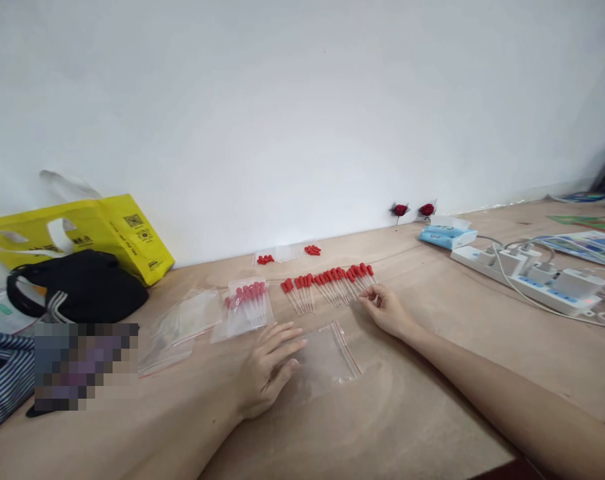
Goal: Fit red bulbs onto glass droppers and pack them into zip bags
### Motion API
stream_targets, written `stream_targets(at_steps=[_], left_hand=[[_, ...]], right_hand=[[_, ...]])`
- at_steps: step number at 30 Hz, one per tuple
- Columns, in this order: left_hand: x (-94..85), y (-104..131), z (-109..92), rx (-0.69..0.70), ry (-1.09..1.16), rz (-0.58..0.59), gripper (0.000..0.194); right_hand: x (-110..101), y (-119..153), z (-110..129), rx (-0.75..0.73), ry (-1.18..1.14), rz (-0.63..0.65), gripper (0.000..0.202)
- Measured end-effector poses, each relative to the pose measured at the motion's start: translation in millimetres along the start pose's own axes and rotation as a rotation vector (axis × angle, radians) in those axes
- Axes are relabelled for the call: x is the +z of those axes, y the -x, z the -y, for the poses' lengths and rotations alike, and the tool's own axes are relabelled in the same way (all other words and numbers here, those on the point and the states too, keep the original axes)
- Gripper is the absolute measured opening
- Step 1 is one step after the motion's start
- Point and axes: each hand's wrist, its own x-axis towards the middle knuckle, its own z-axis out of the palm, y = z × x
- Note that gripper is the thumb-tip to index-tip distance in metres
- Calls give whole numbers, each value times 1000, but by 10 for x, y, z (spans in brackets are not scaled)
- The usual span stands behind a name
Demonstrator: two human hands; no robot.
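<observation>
My left hand (269, 370) has its fingers spread, resting at the left edge of a clear zip bag (325, 353) that lies flat on the table. My right hand (385, 310) is bent at the lower right end of a row of red-topped droppers (335, 277); its thumb and forefinger come together by the thin stems, and what lies between them is too small to tell. Left of the row, a clear bag (247, 310) holds several more droppers. Further left are flat clear bags (192, 323).
Small red pieces (265, 259) lie by the wall. At left are a yellow bag (127, 233), a black cap (92, 283) and striped cloth (5, 373). At right are a blue tissue pack (445, 235) and a power strip (522, 280) with cables. Two dark red roses (400, 210) stand behind.
</observation>
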Motion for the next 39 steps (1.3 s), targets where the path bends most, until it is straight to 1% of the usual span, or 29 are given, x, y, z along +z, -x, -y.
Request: stream_targets(at_steps=[1, 2, 4, 7, 10, 13, 16, 19, 23, 27, 29, 32, 35, 38, 39], left_hand=[[8, 22, 21, 5, 9, -78, 28], [12, 39, 33, 15, 22, -131, 25], [23, 54, 36, 44, 48, -167, 21], [47, 50, 16, 93, 73, -115, 22], [60, 45, 6, 102, 85, -61, 22], [55, 46, 0, 97, 98, -48, 21], [42, 45, -18, 91, 111, -28, 21], [32, 41, -39, 75, 113, -1, 20], [31, 40, -48, 61, 122, 24, 20], [39, 38, -45, 52, 137, 29, 21], [38, 36, -44, 44, 132, 29, 22], [10, 49, -54, 23, 128, 30, 22], [-56, 83, -85, -39, 136, 62, 27], [-115, 113, -121, -134, 102, 190, 39], [-123, 116, -130, -155, 90, 233, 42]], right_hand=[[-17, -50, -4, -11, 42, 4, 18], [-31, -109, -1, -9, 93, 12, 18], [-42, -244, 25, 37, 217, 34, 18], [21, -472, 77, 115, 358, 50, 19], [167, -698, 102, 145, 394, 57, 22], [312, -893, 106, 179, 423, 68, 27], [396, -1028, 112, 204, 438, 99, 26], [428, -1101, 113, 225, 434, 140, 23], [446, -1130, 91, 246, 384, 165, 21], [430, -1127, 81, 258, 285, 137, 19], [377, -1119, 94, 265, 216, 112, 17], [216, -1079, 132, 259, 77, 77, 16], [1, -952, 153, 242, -71, 42, 17], [-142, -689, 134, 252, -273, -26, 17], [-156, -577, 125, 273, -407, -62, 17]])
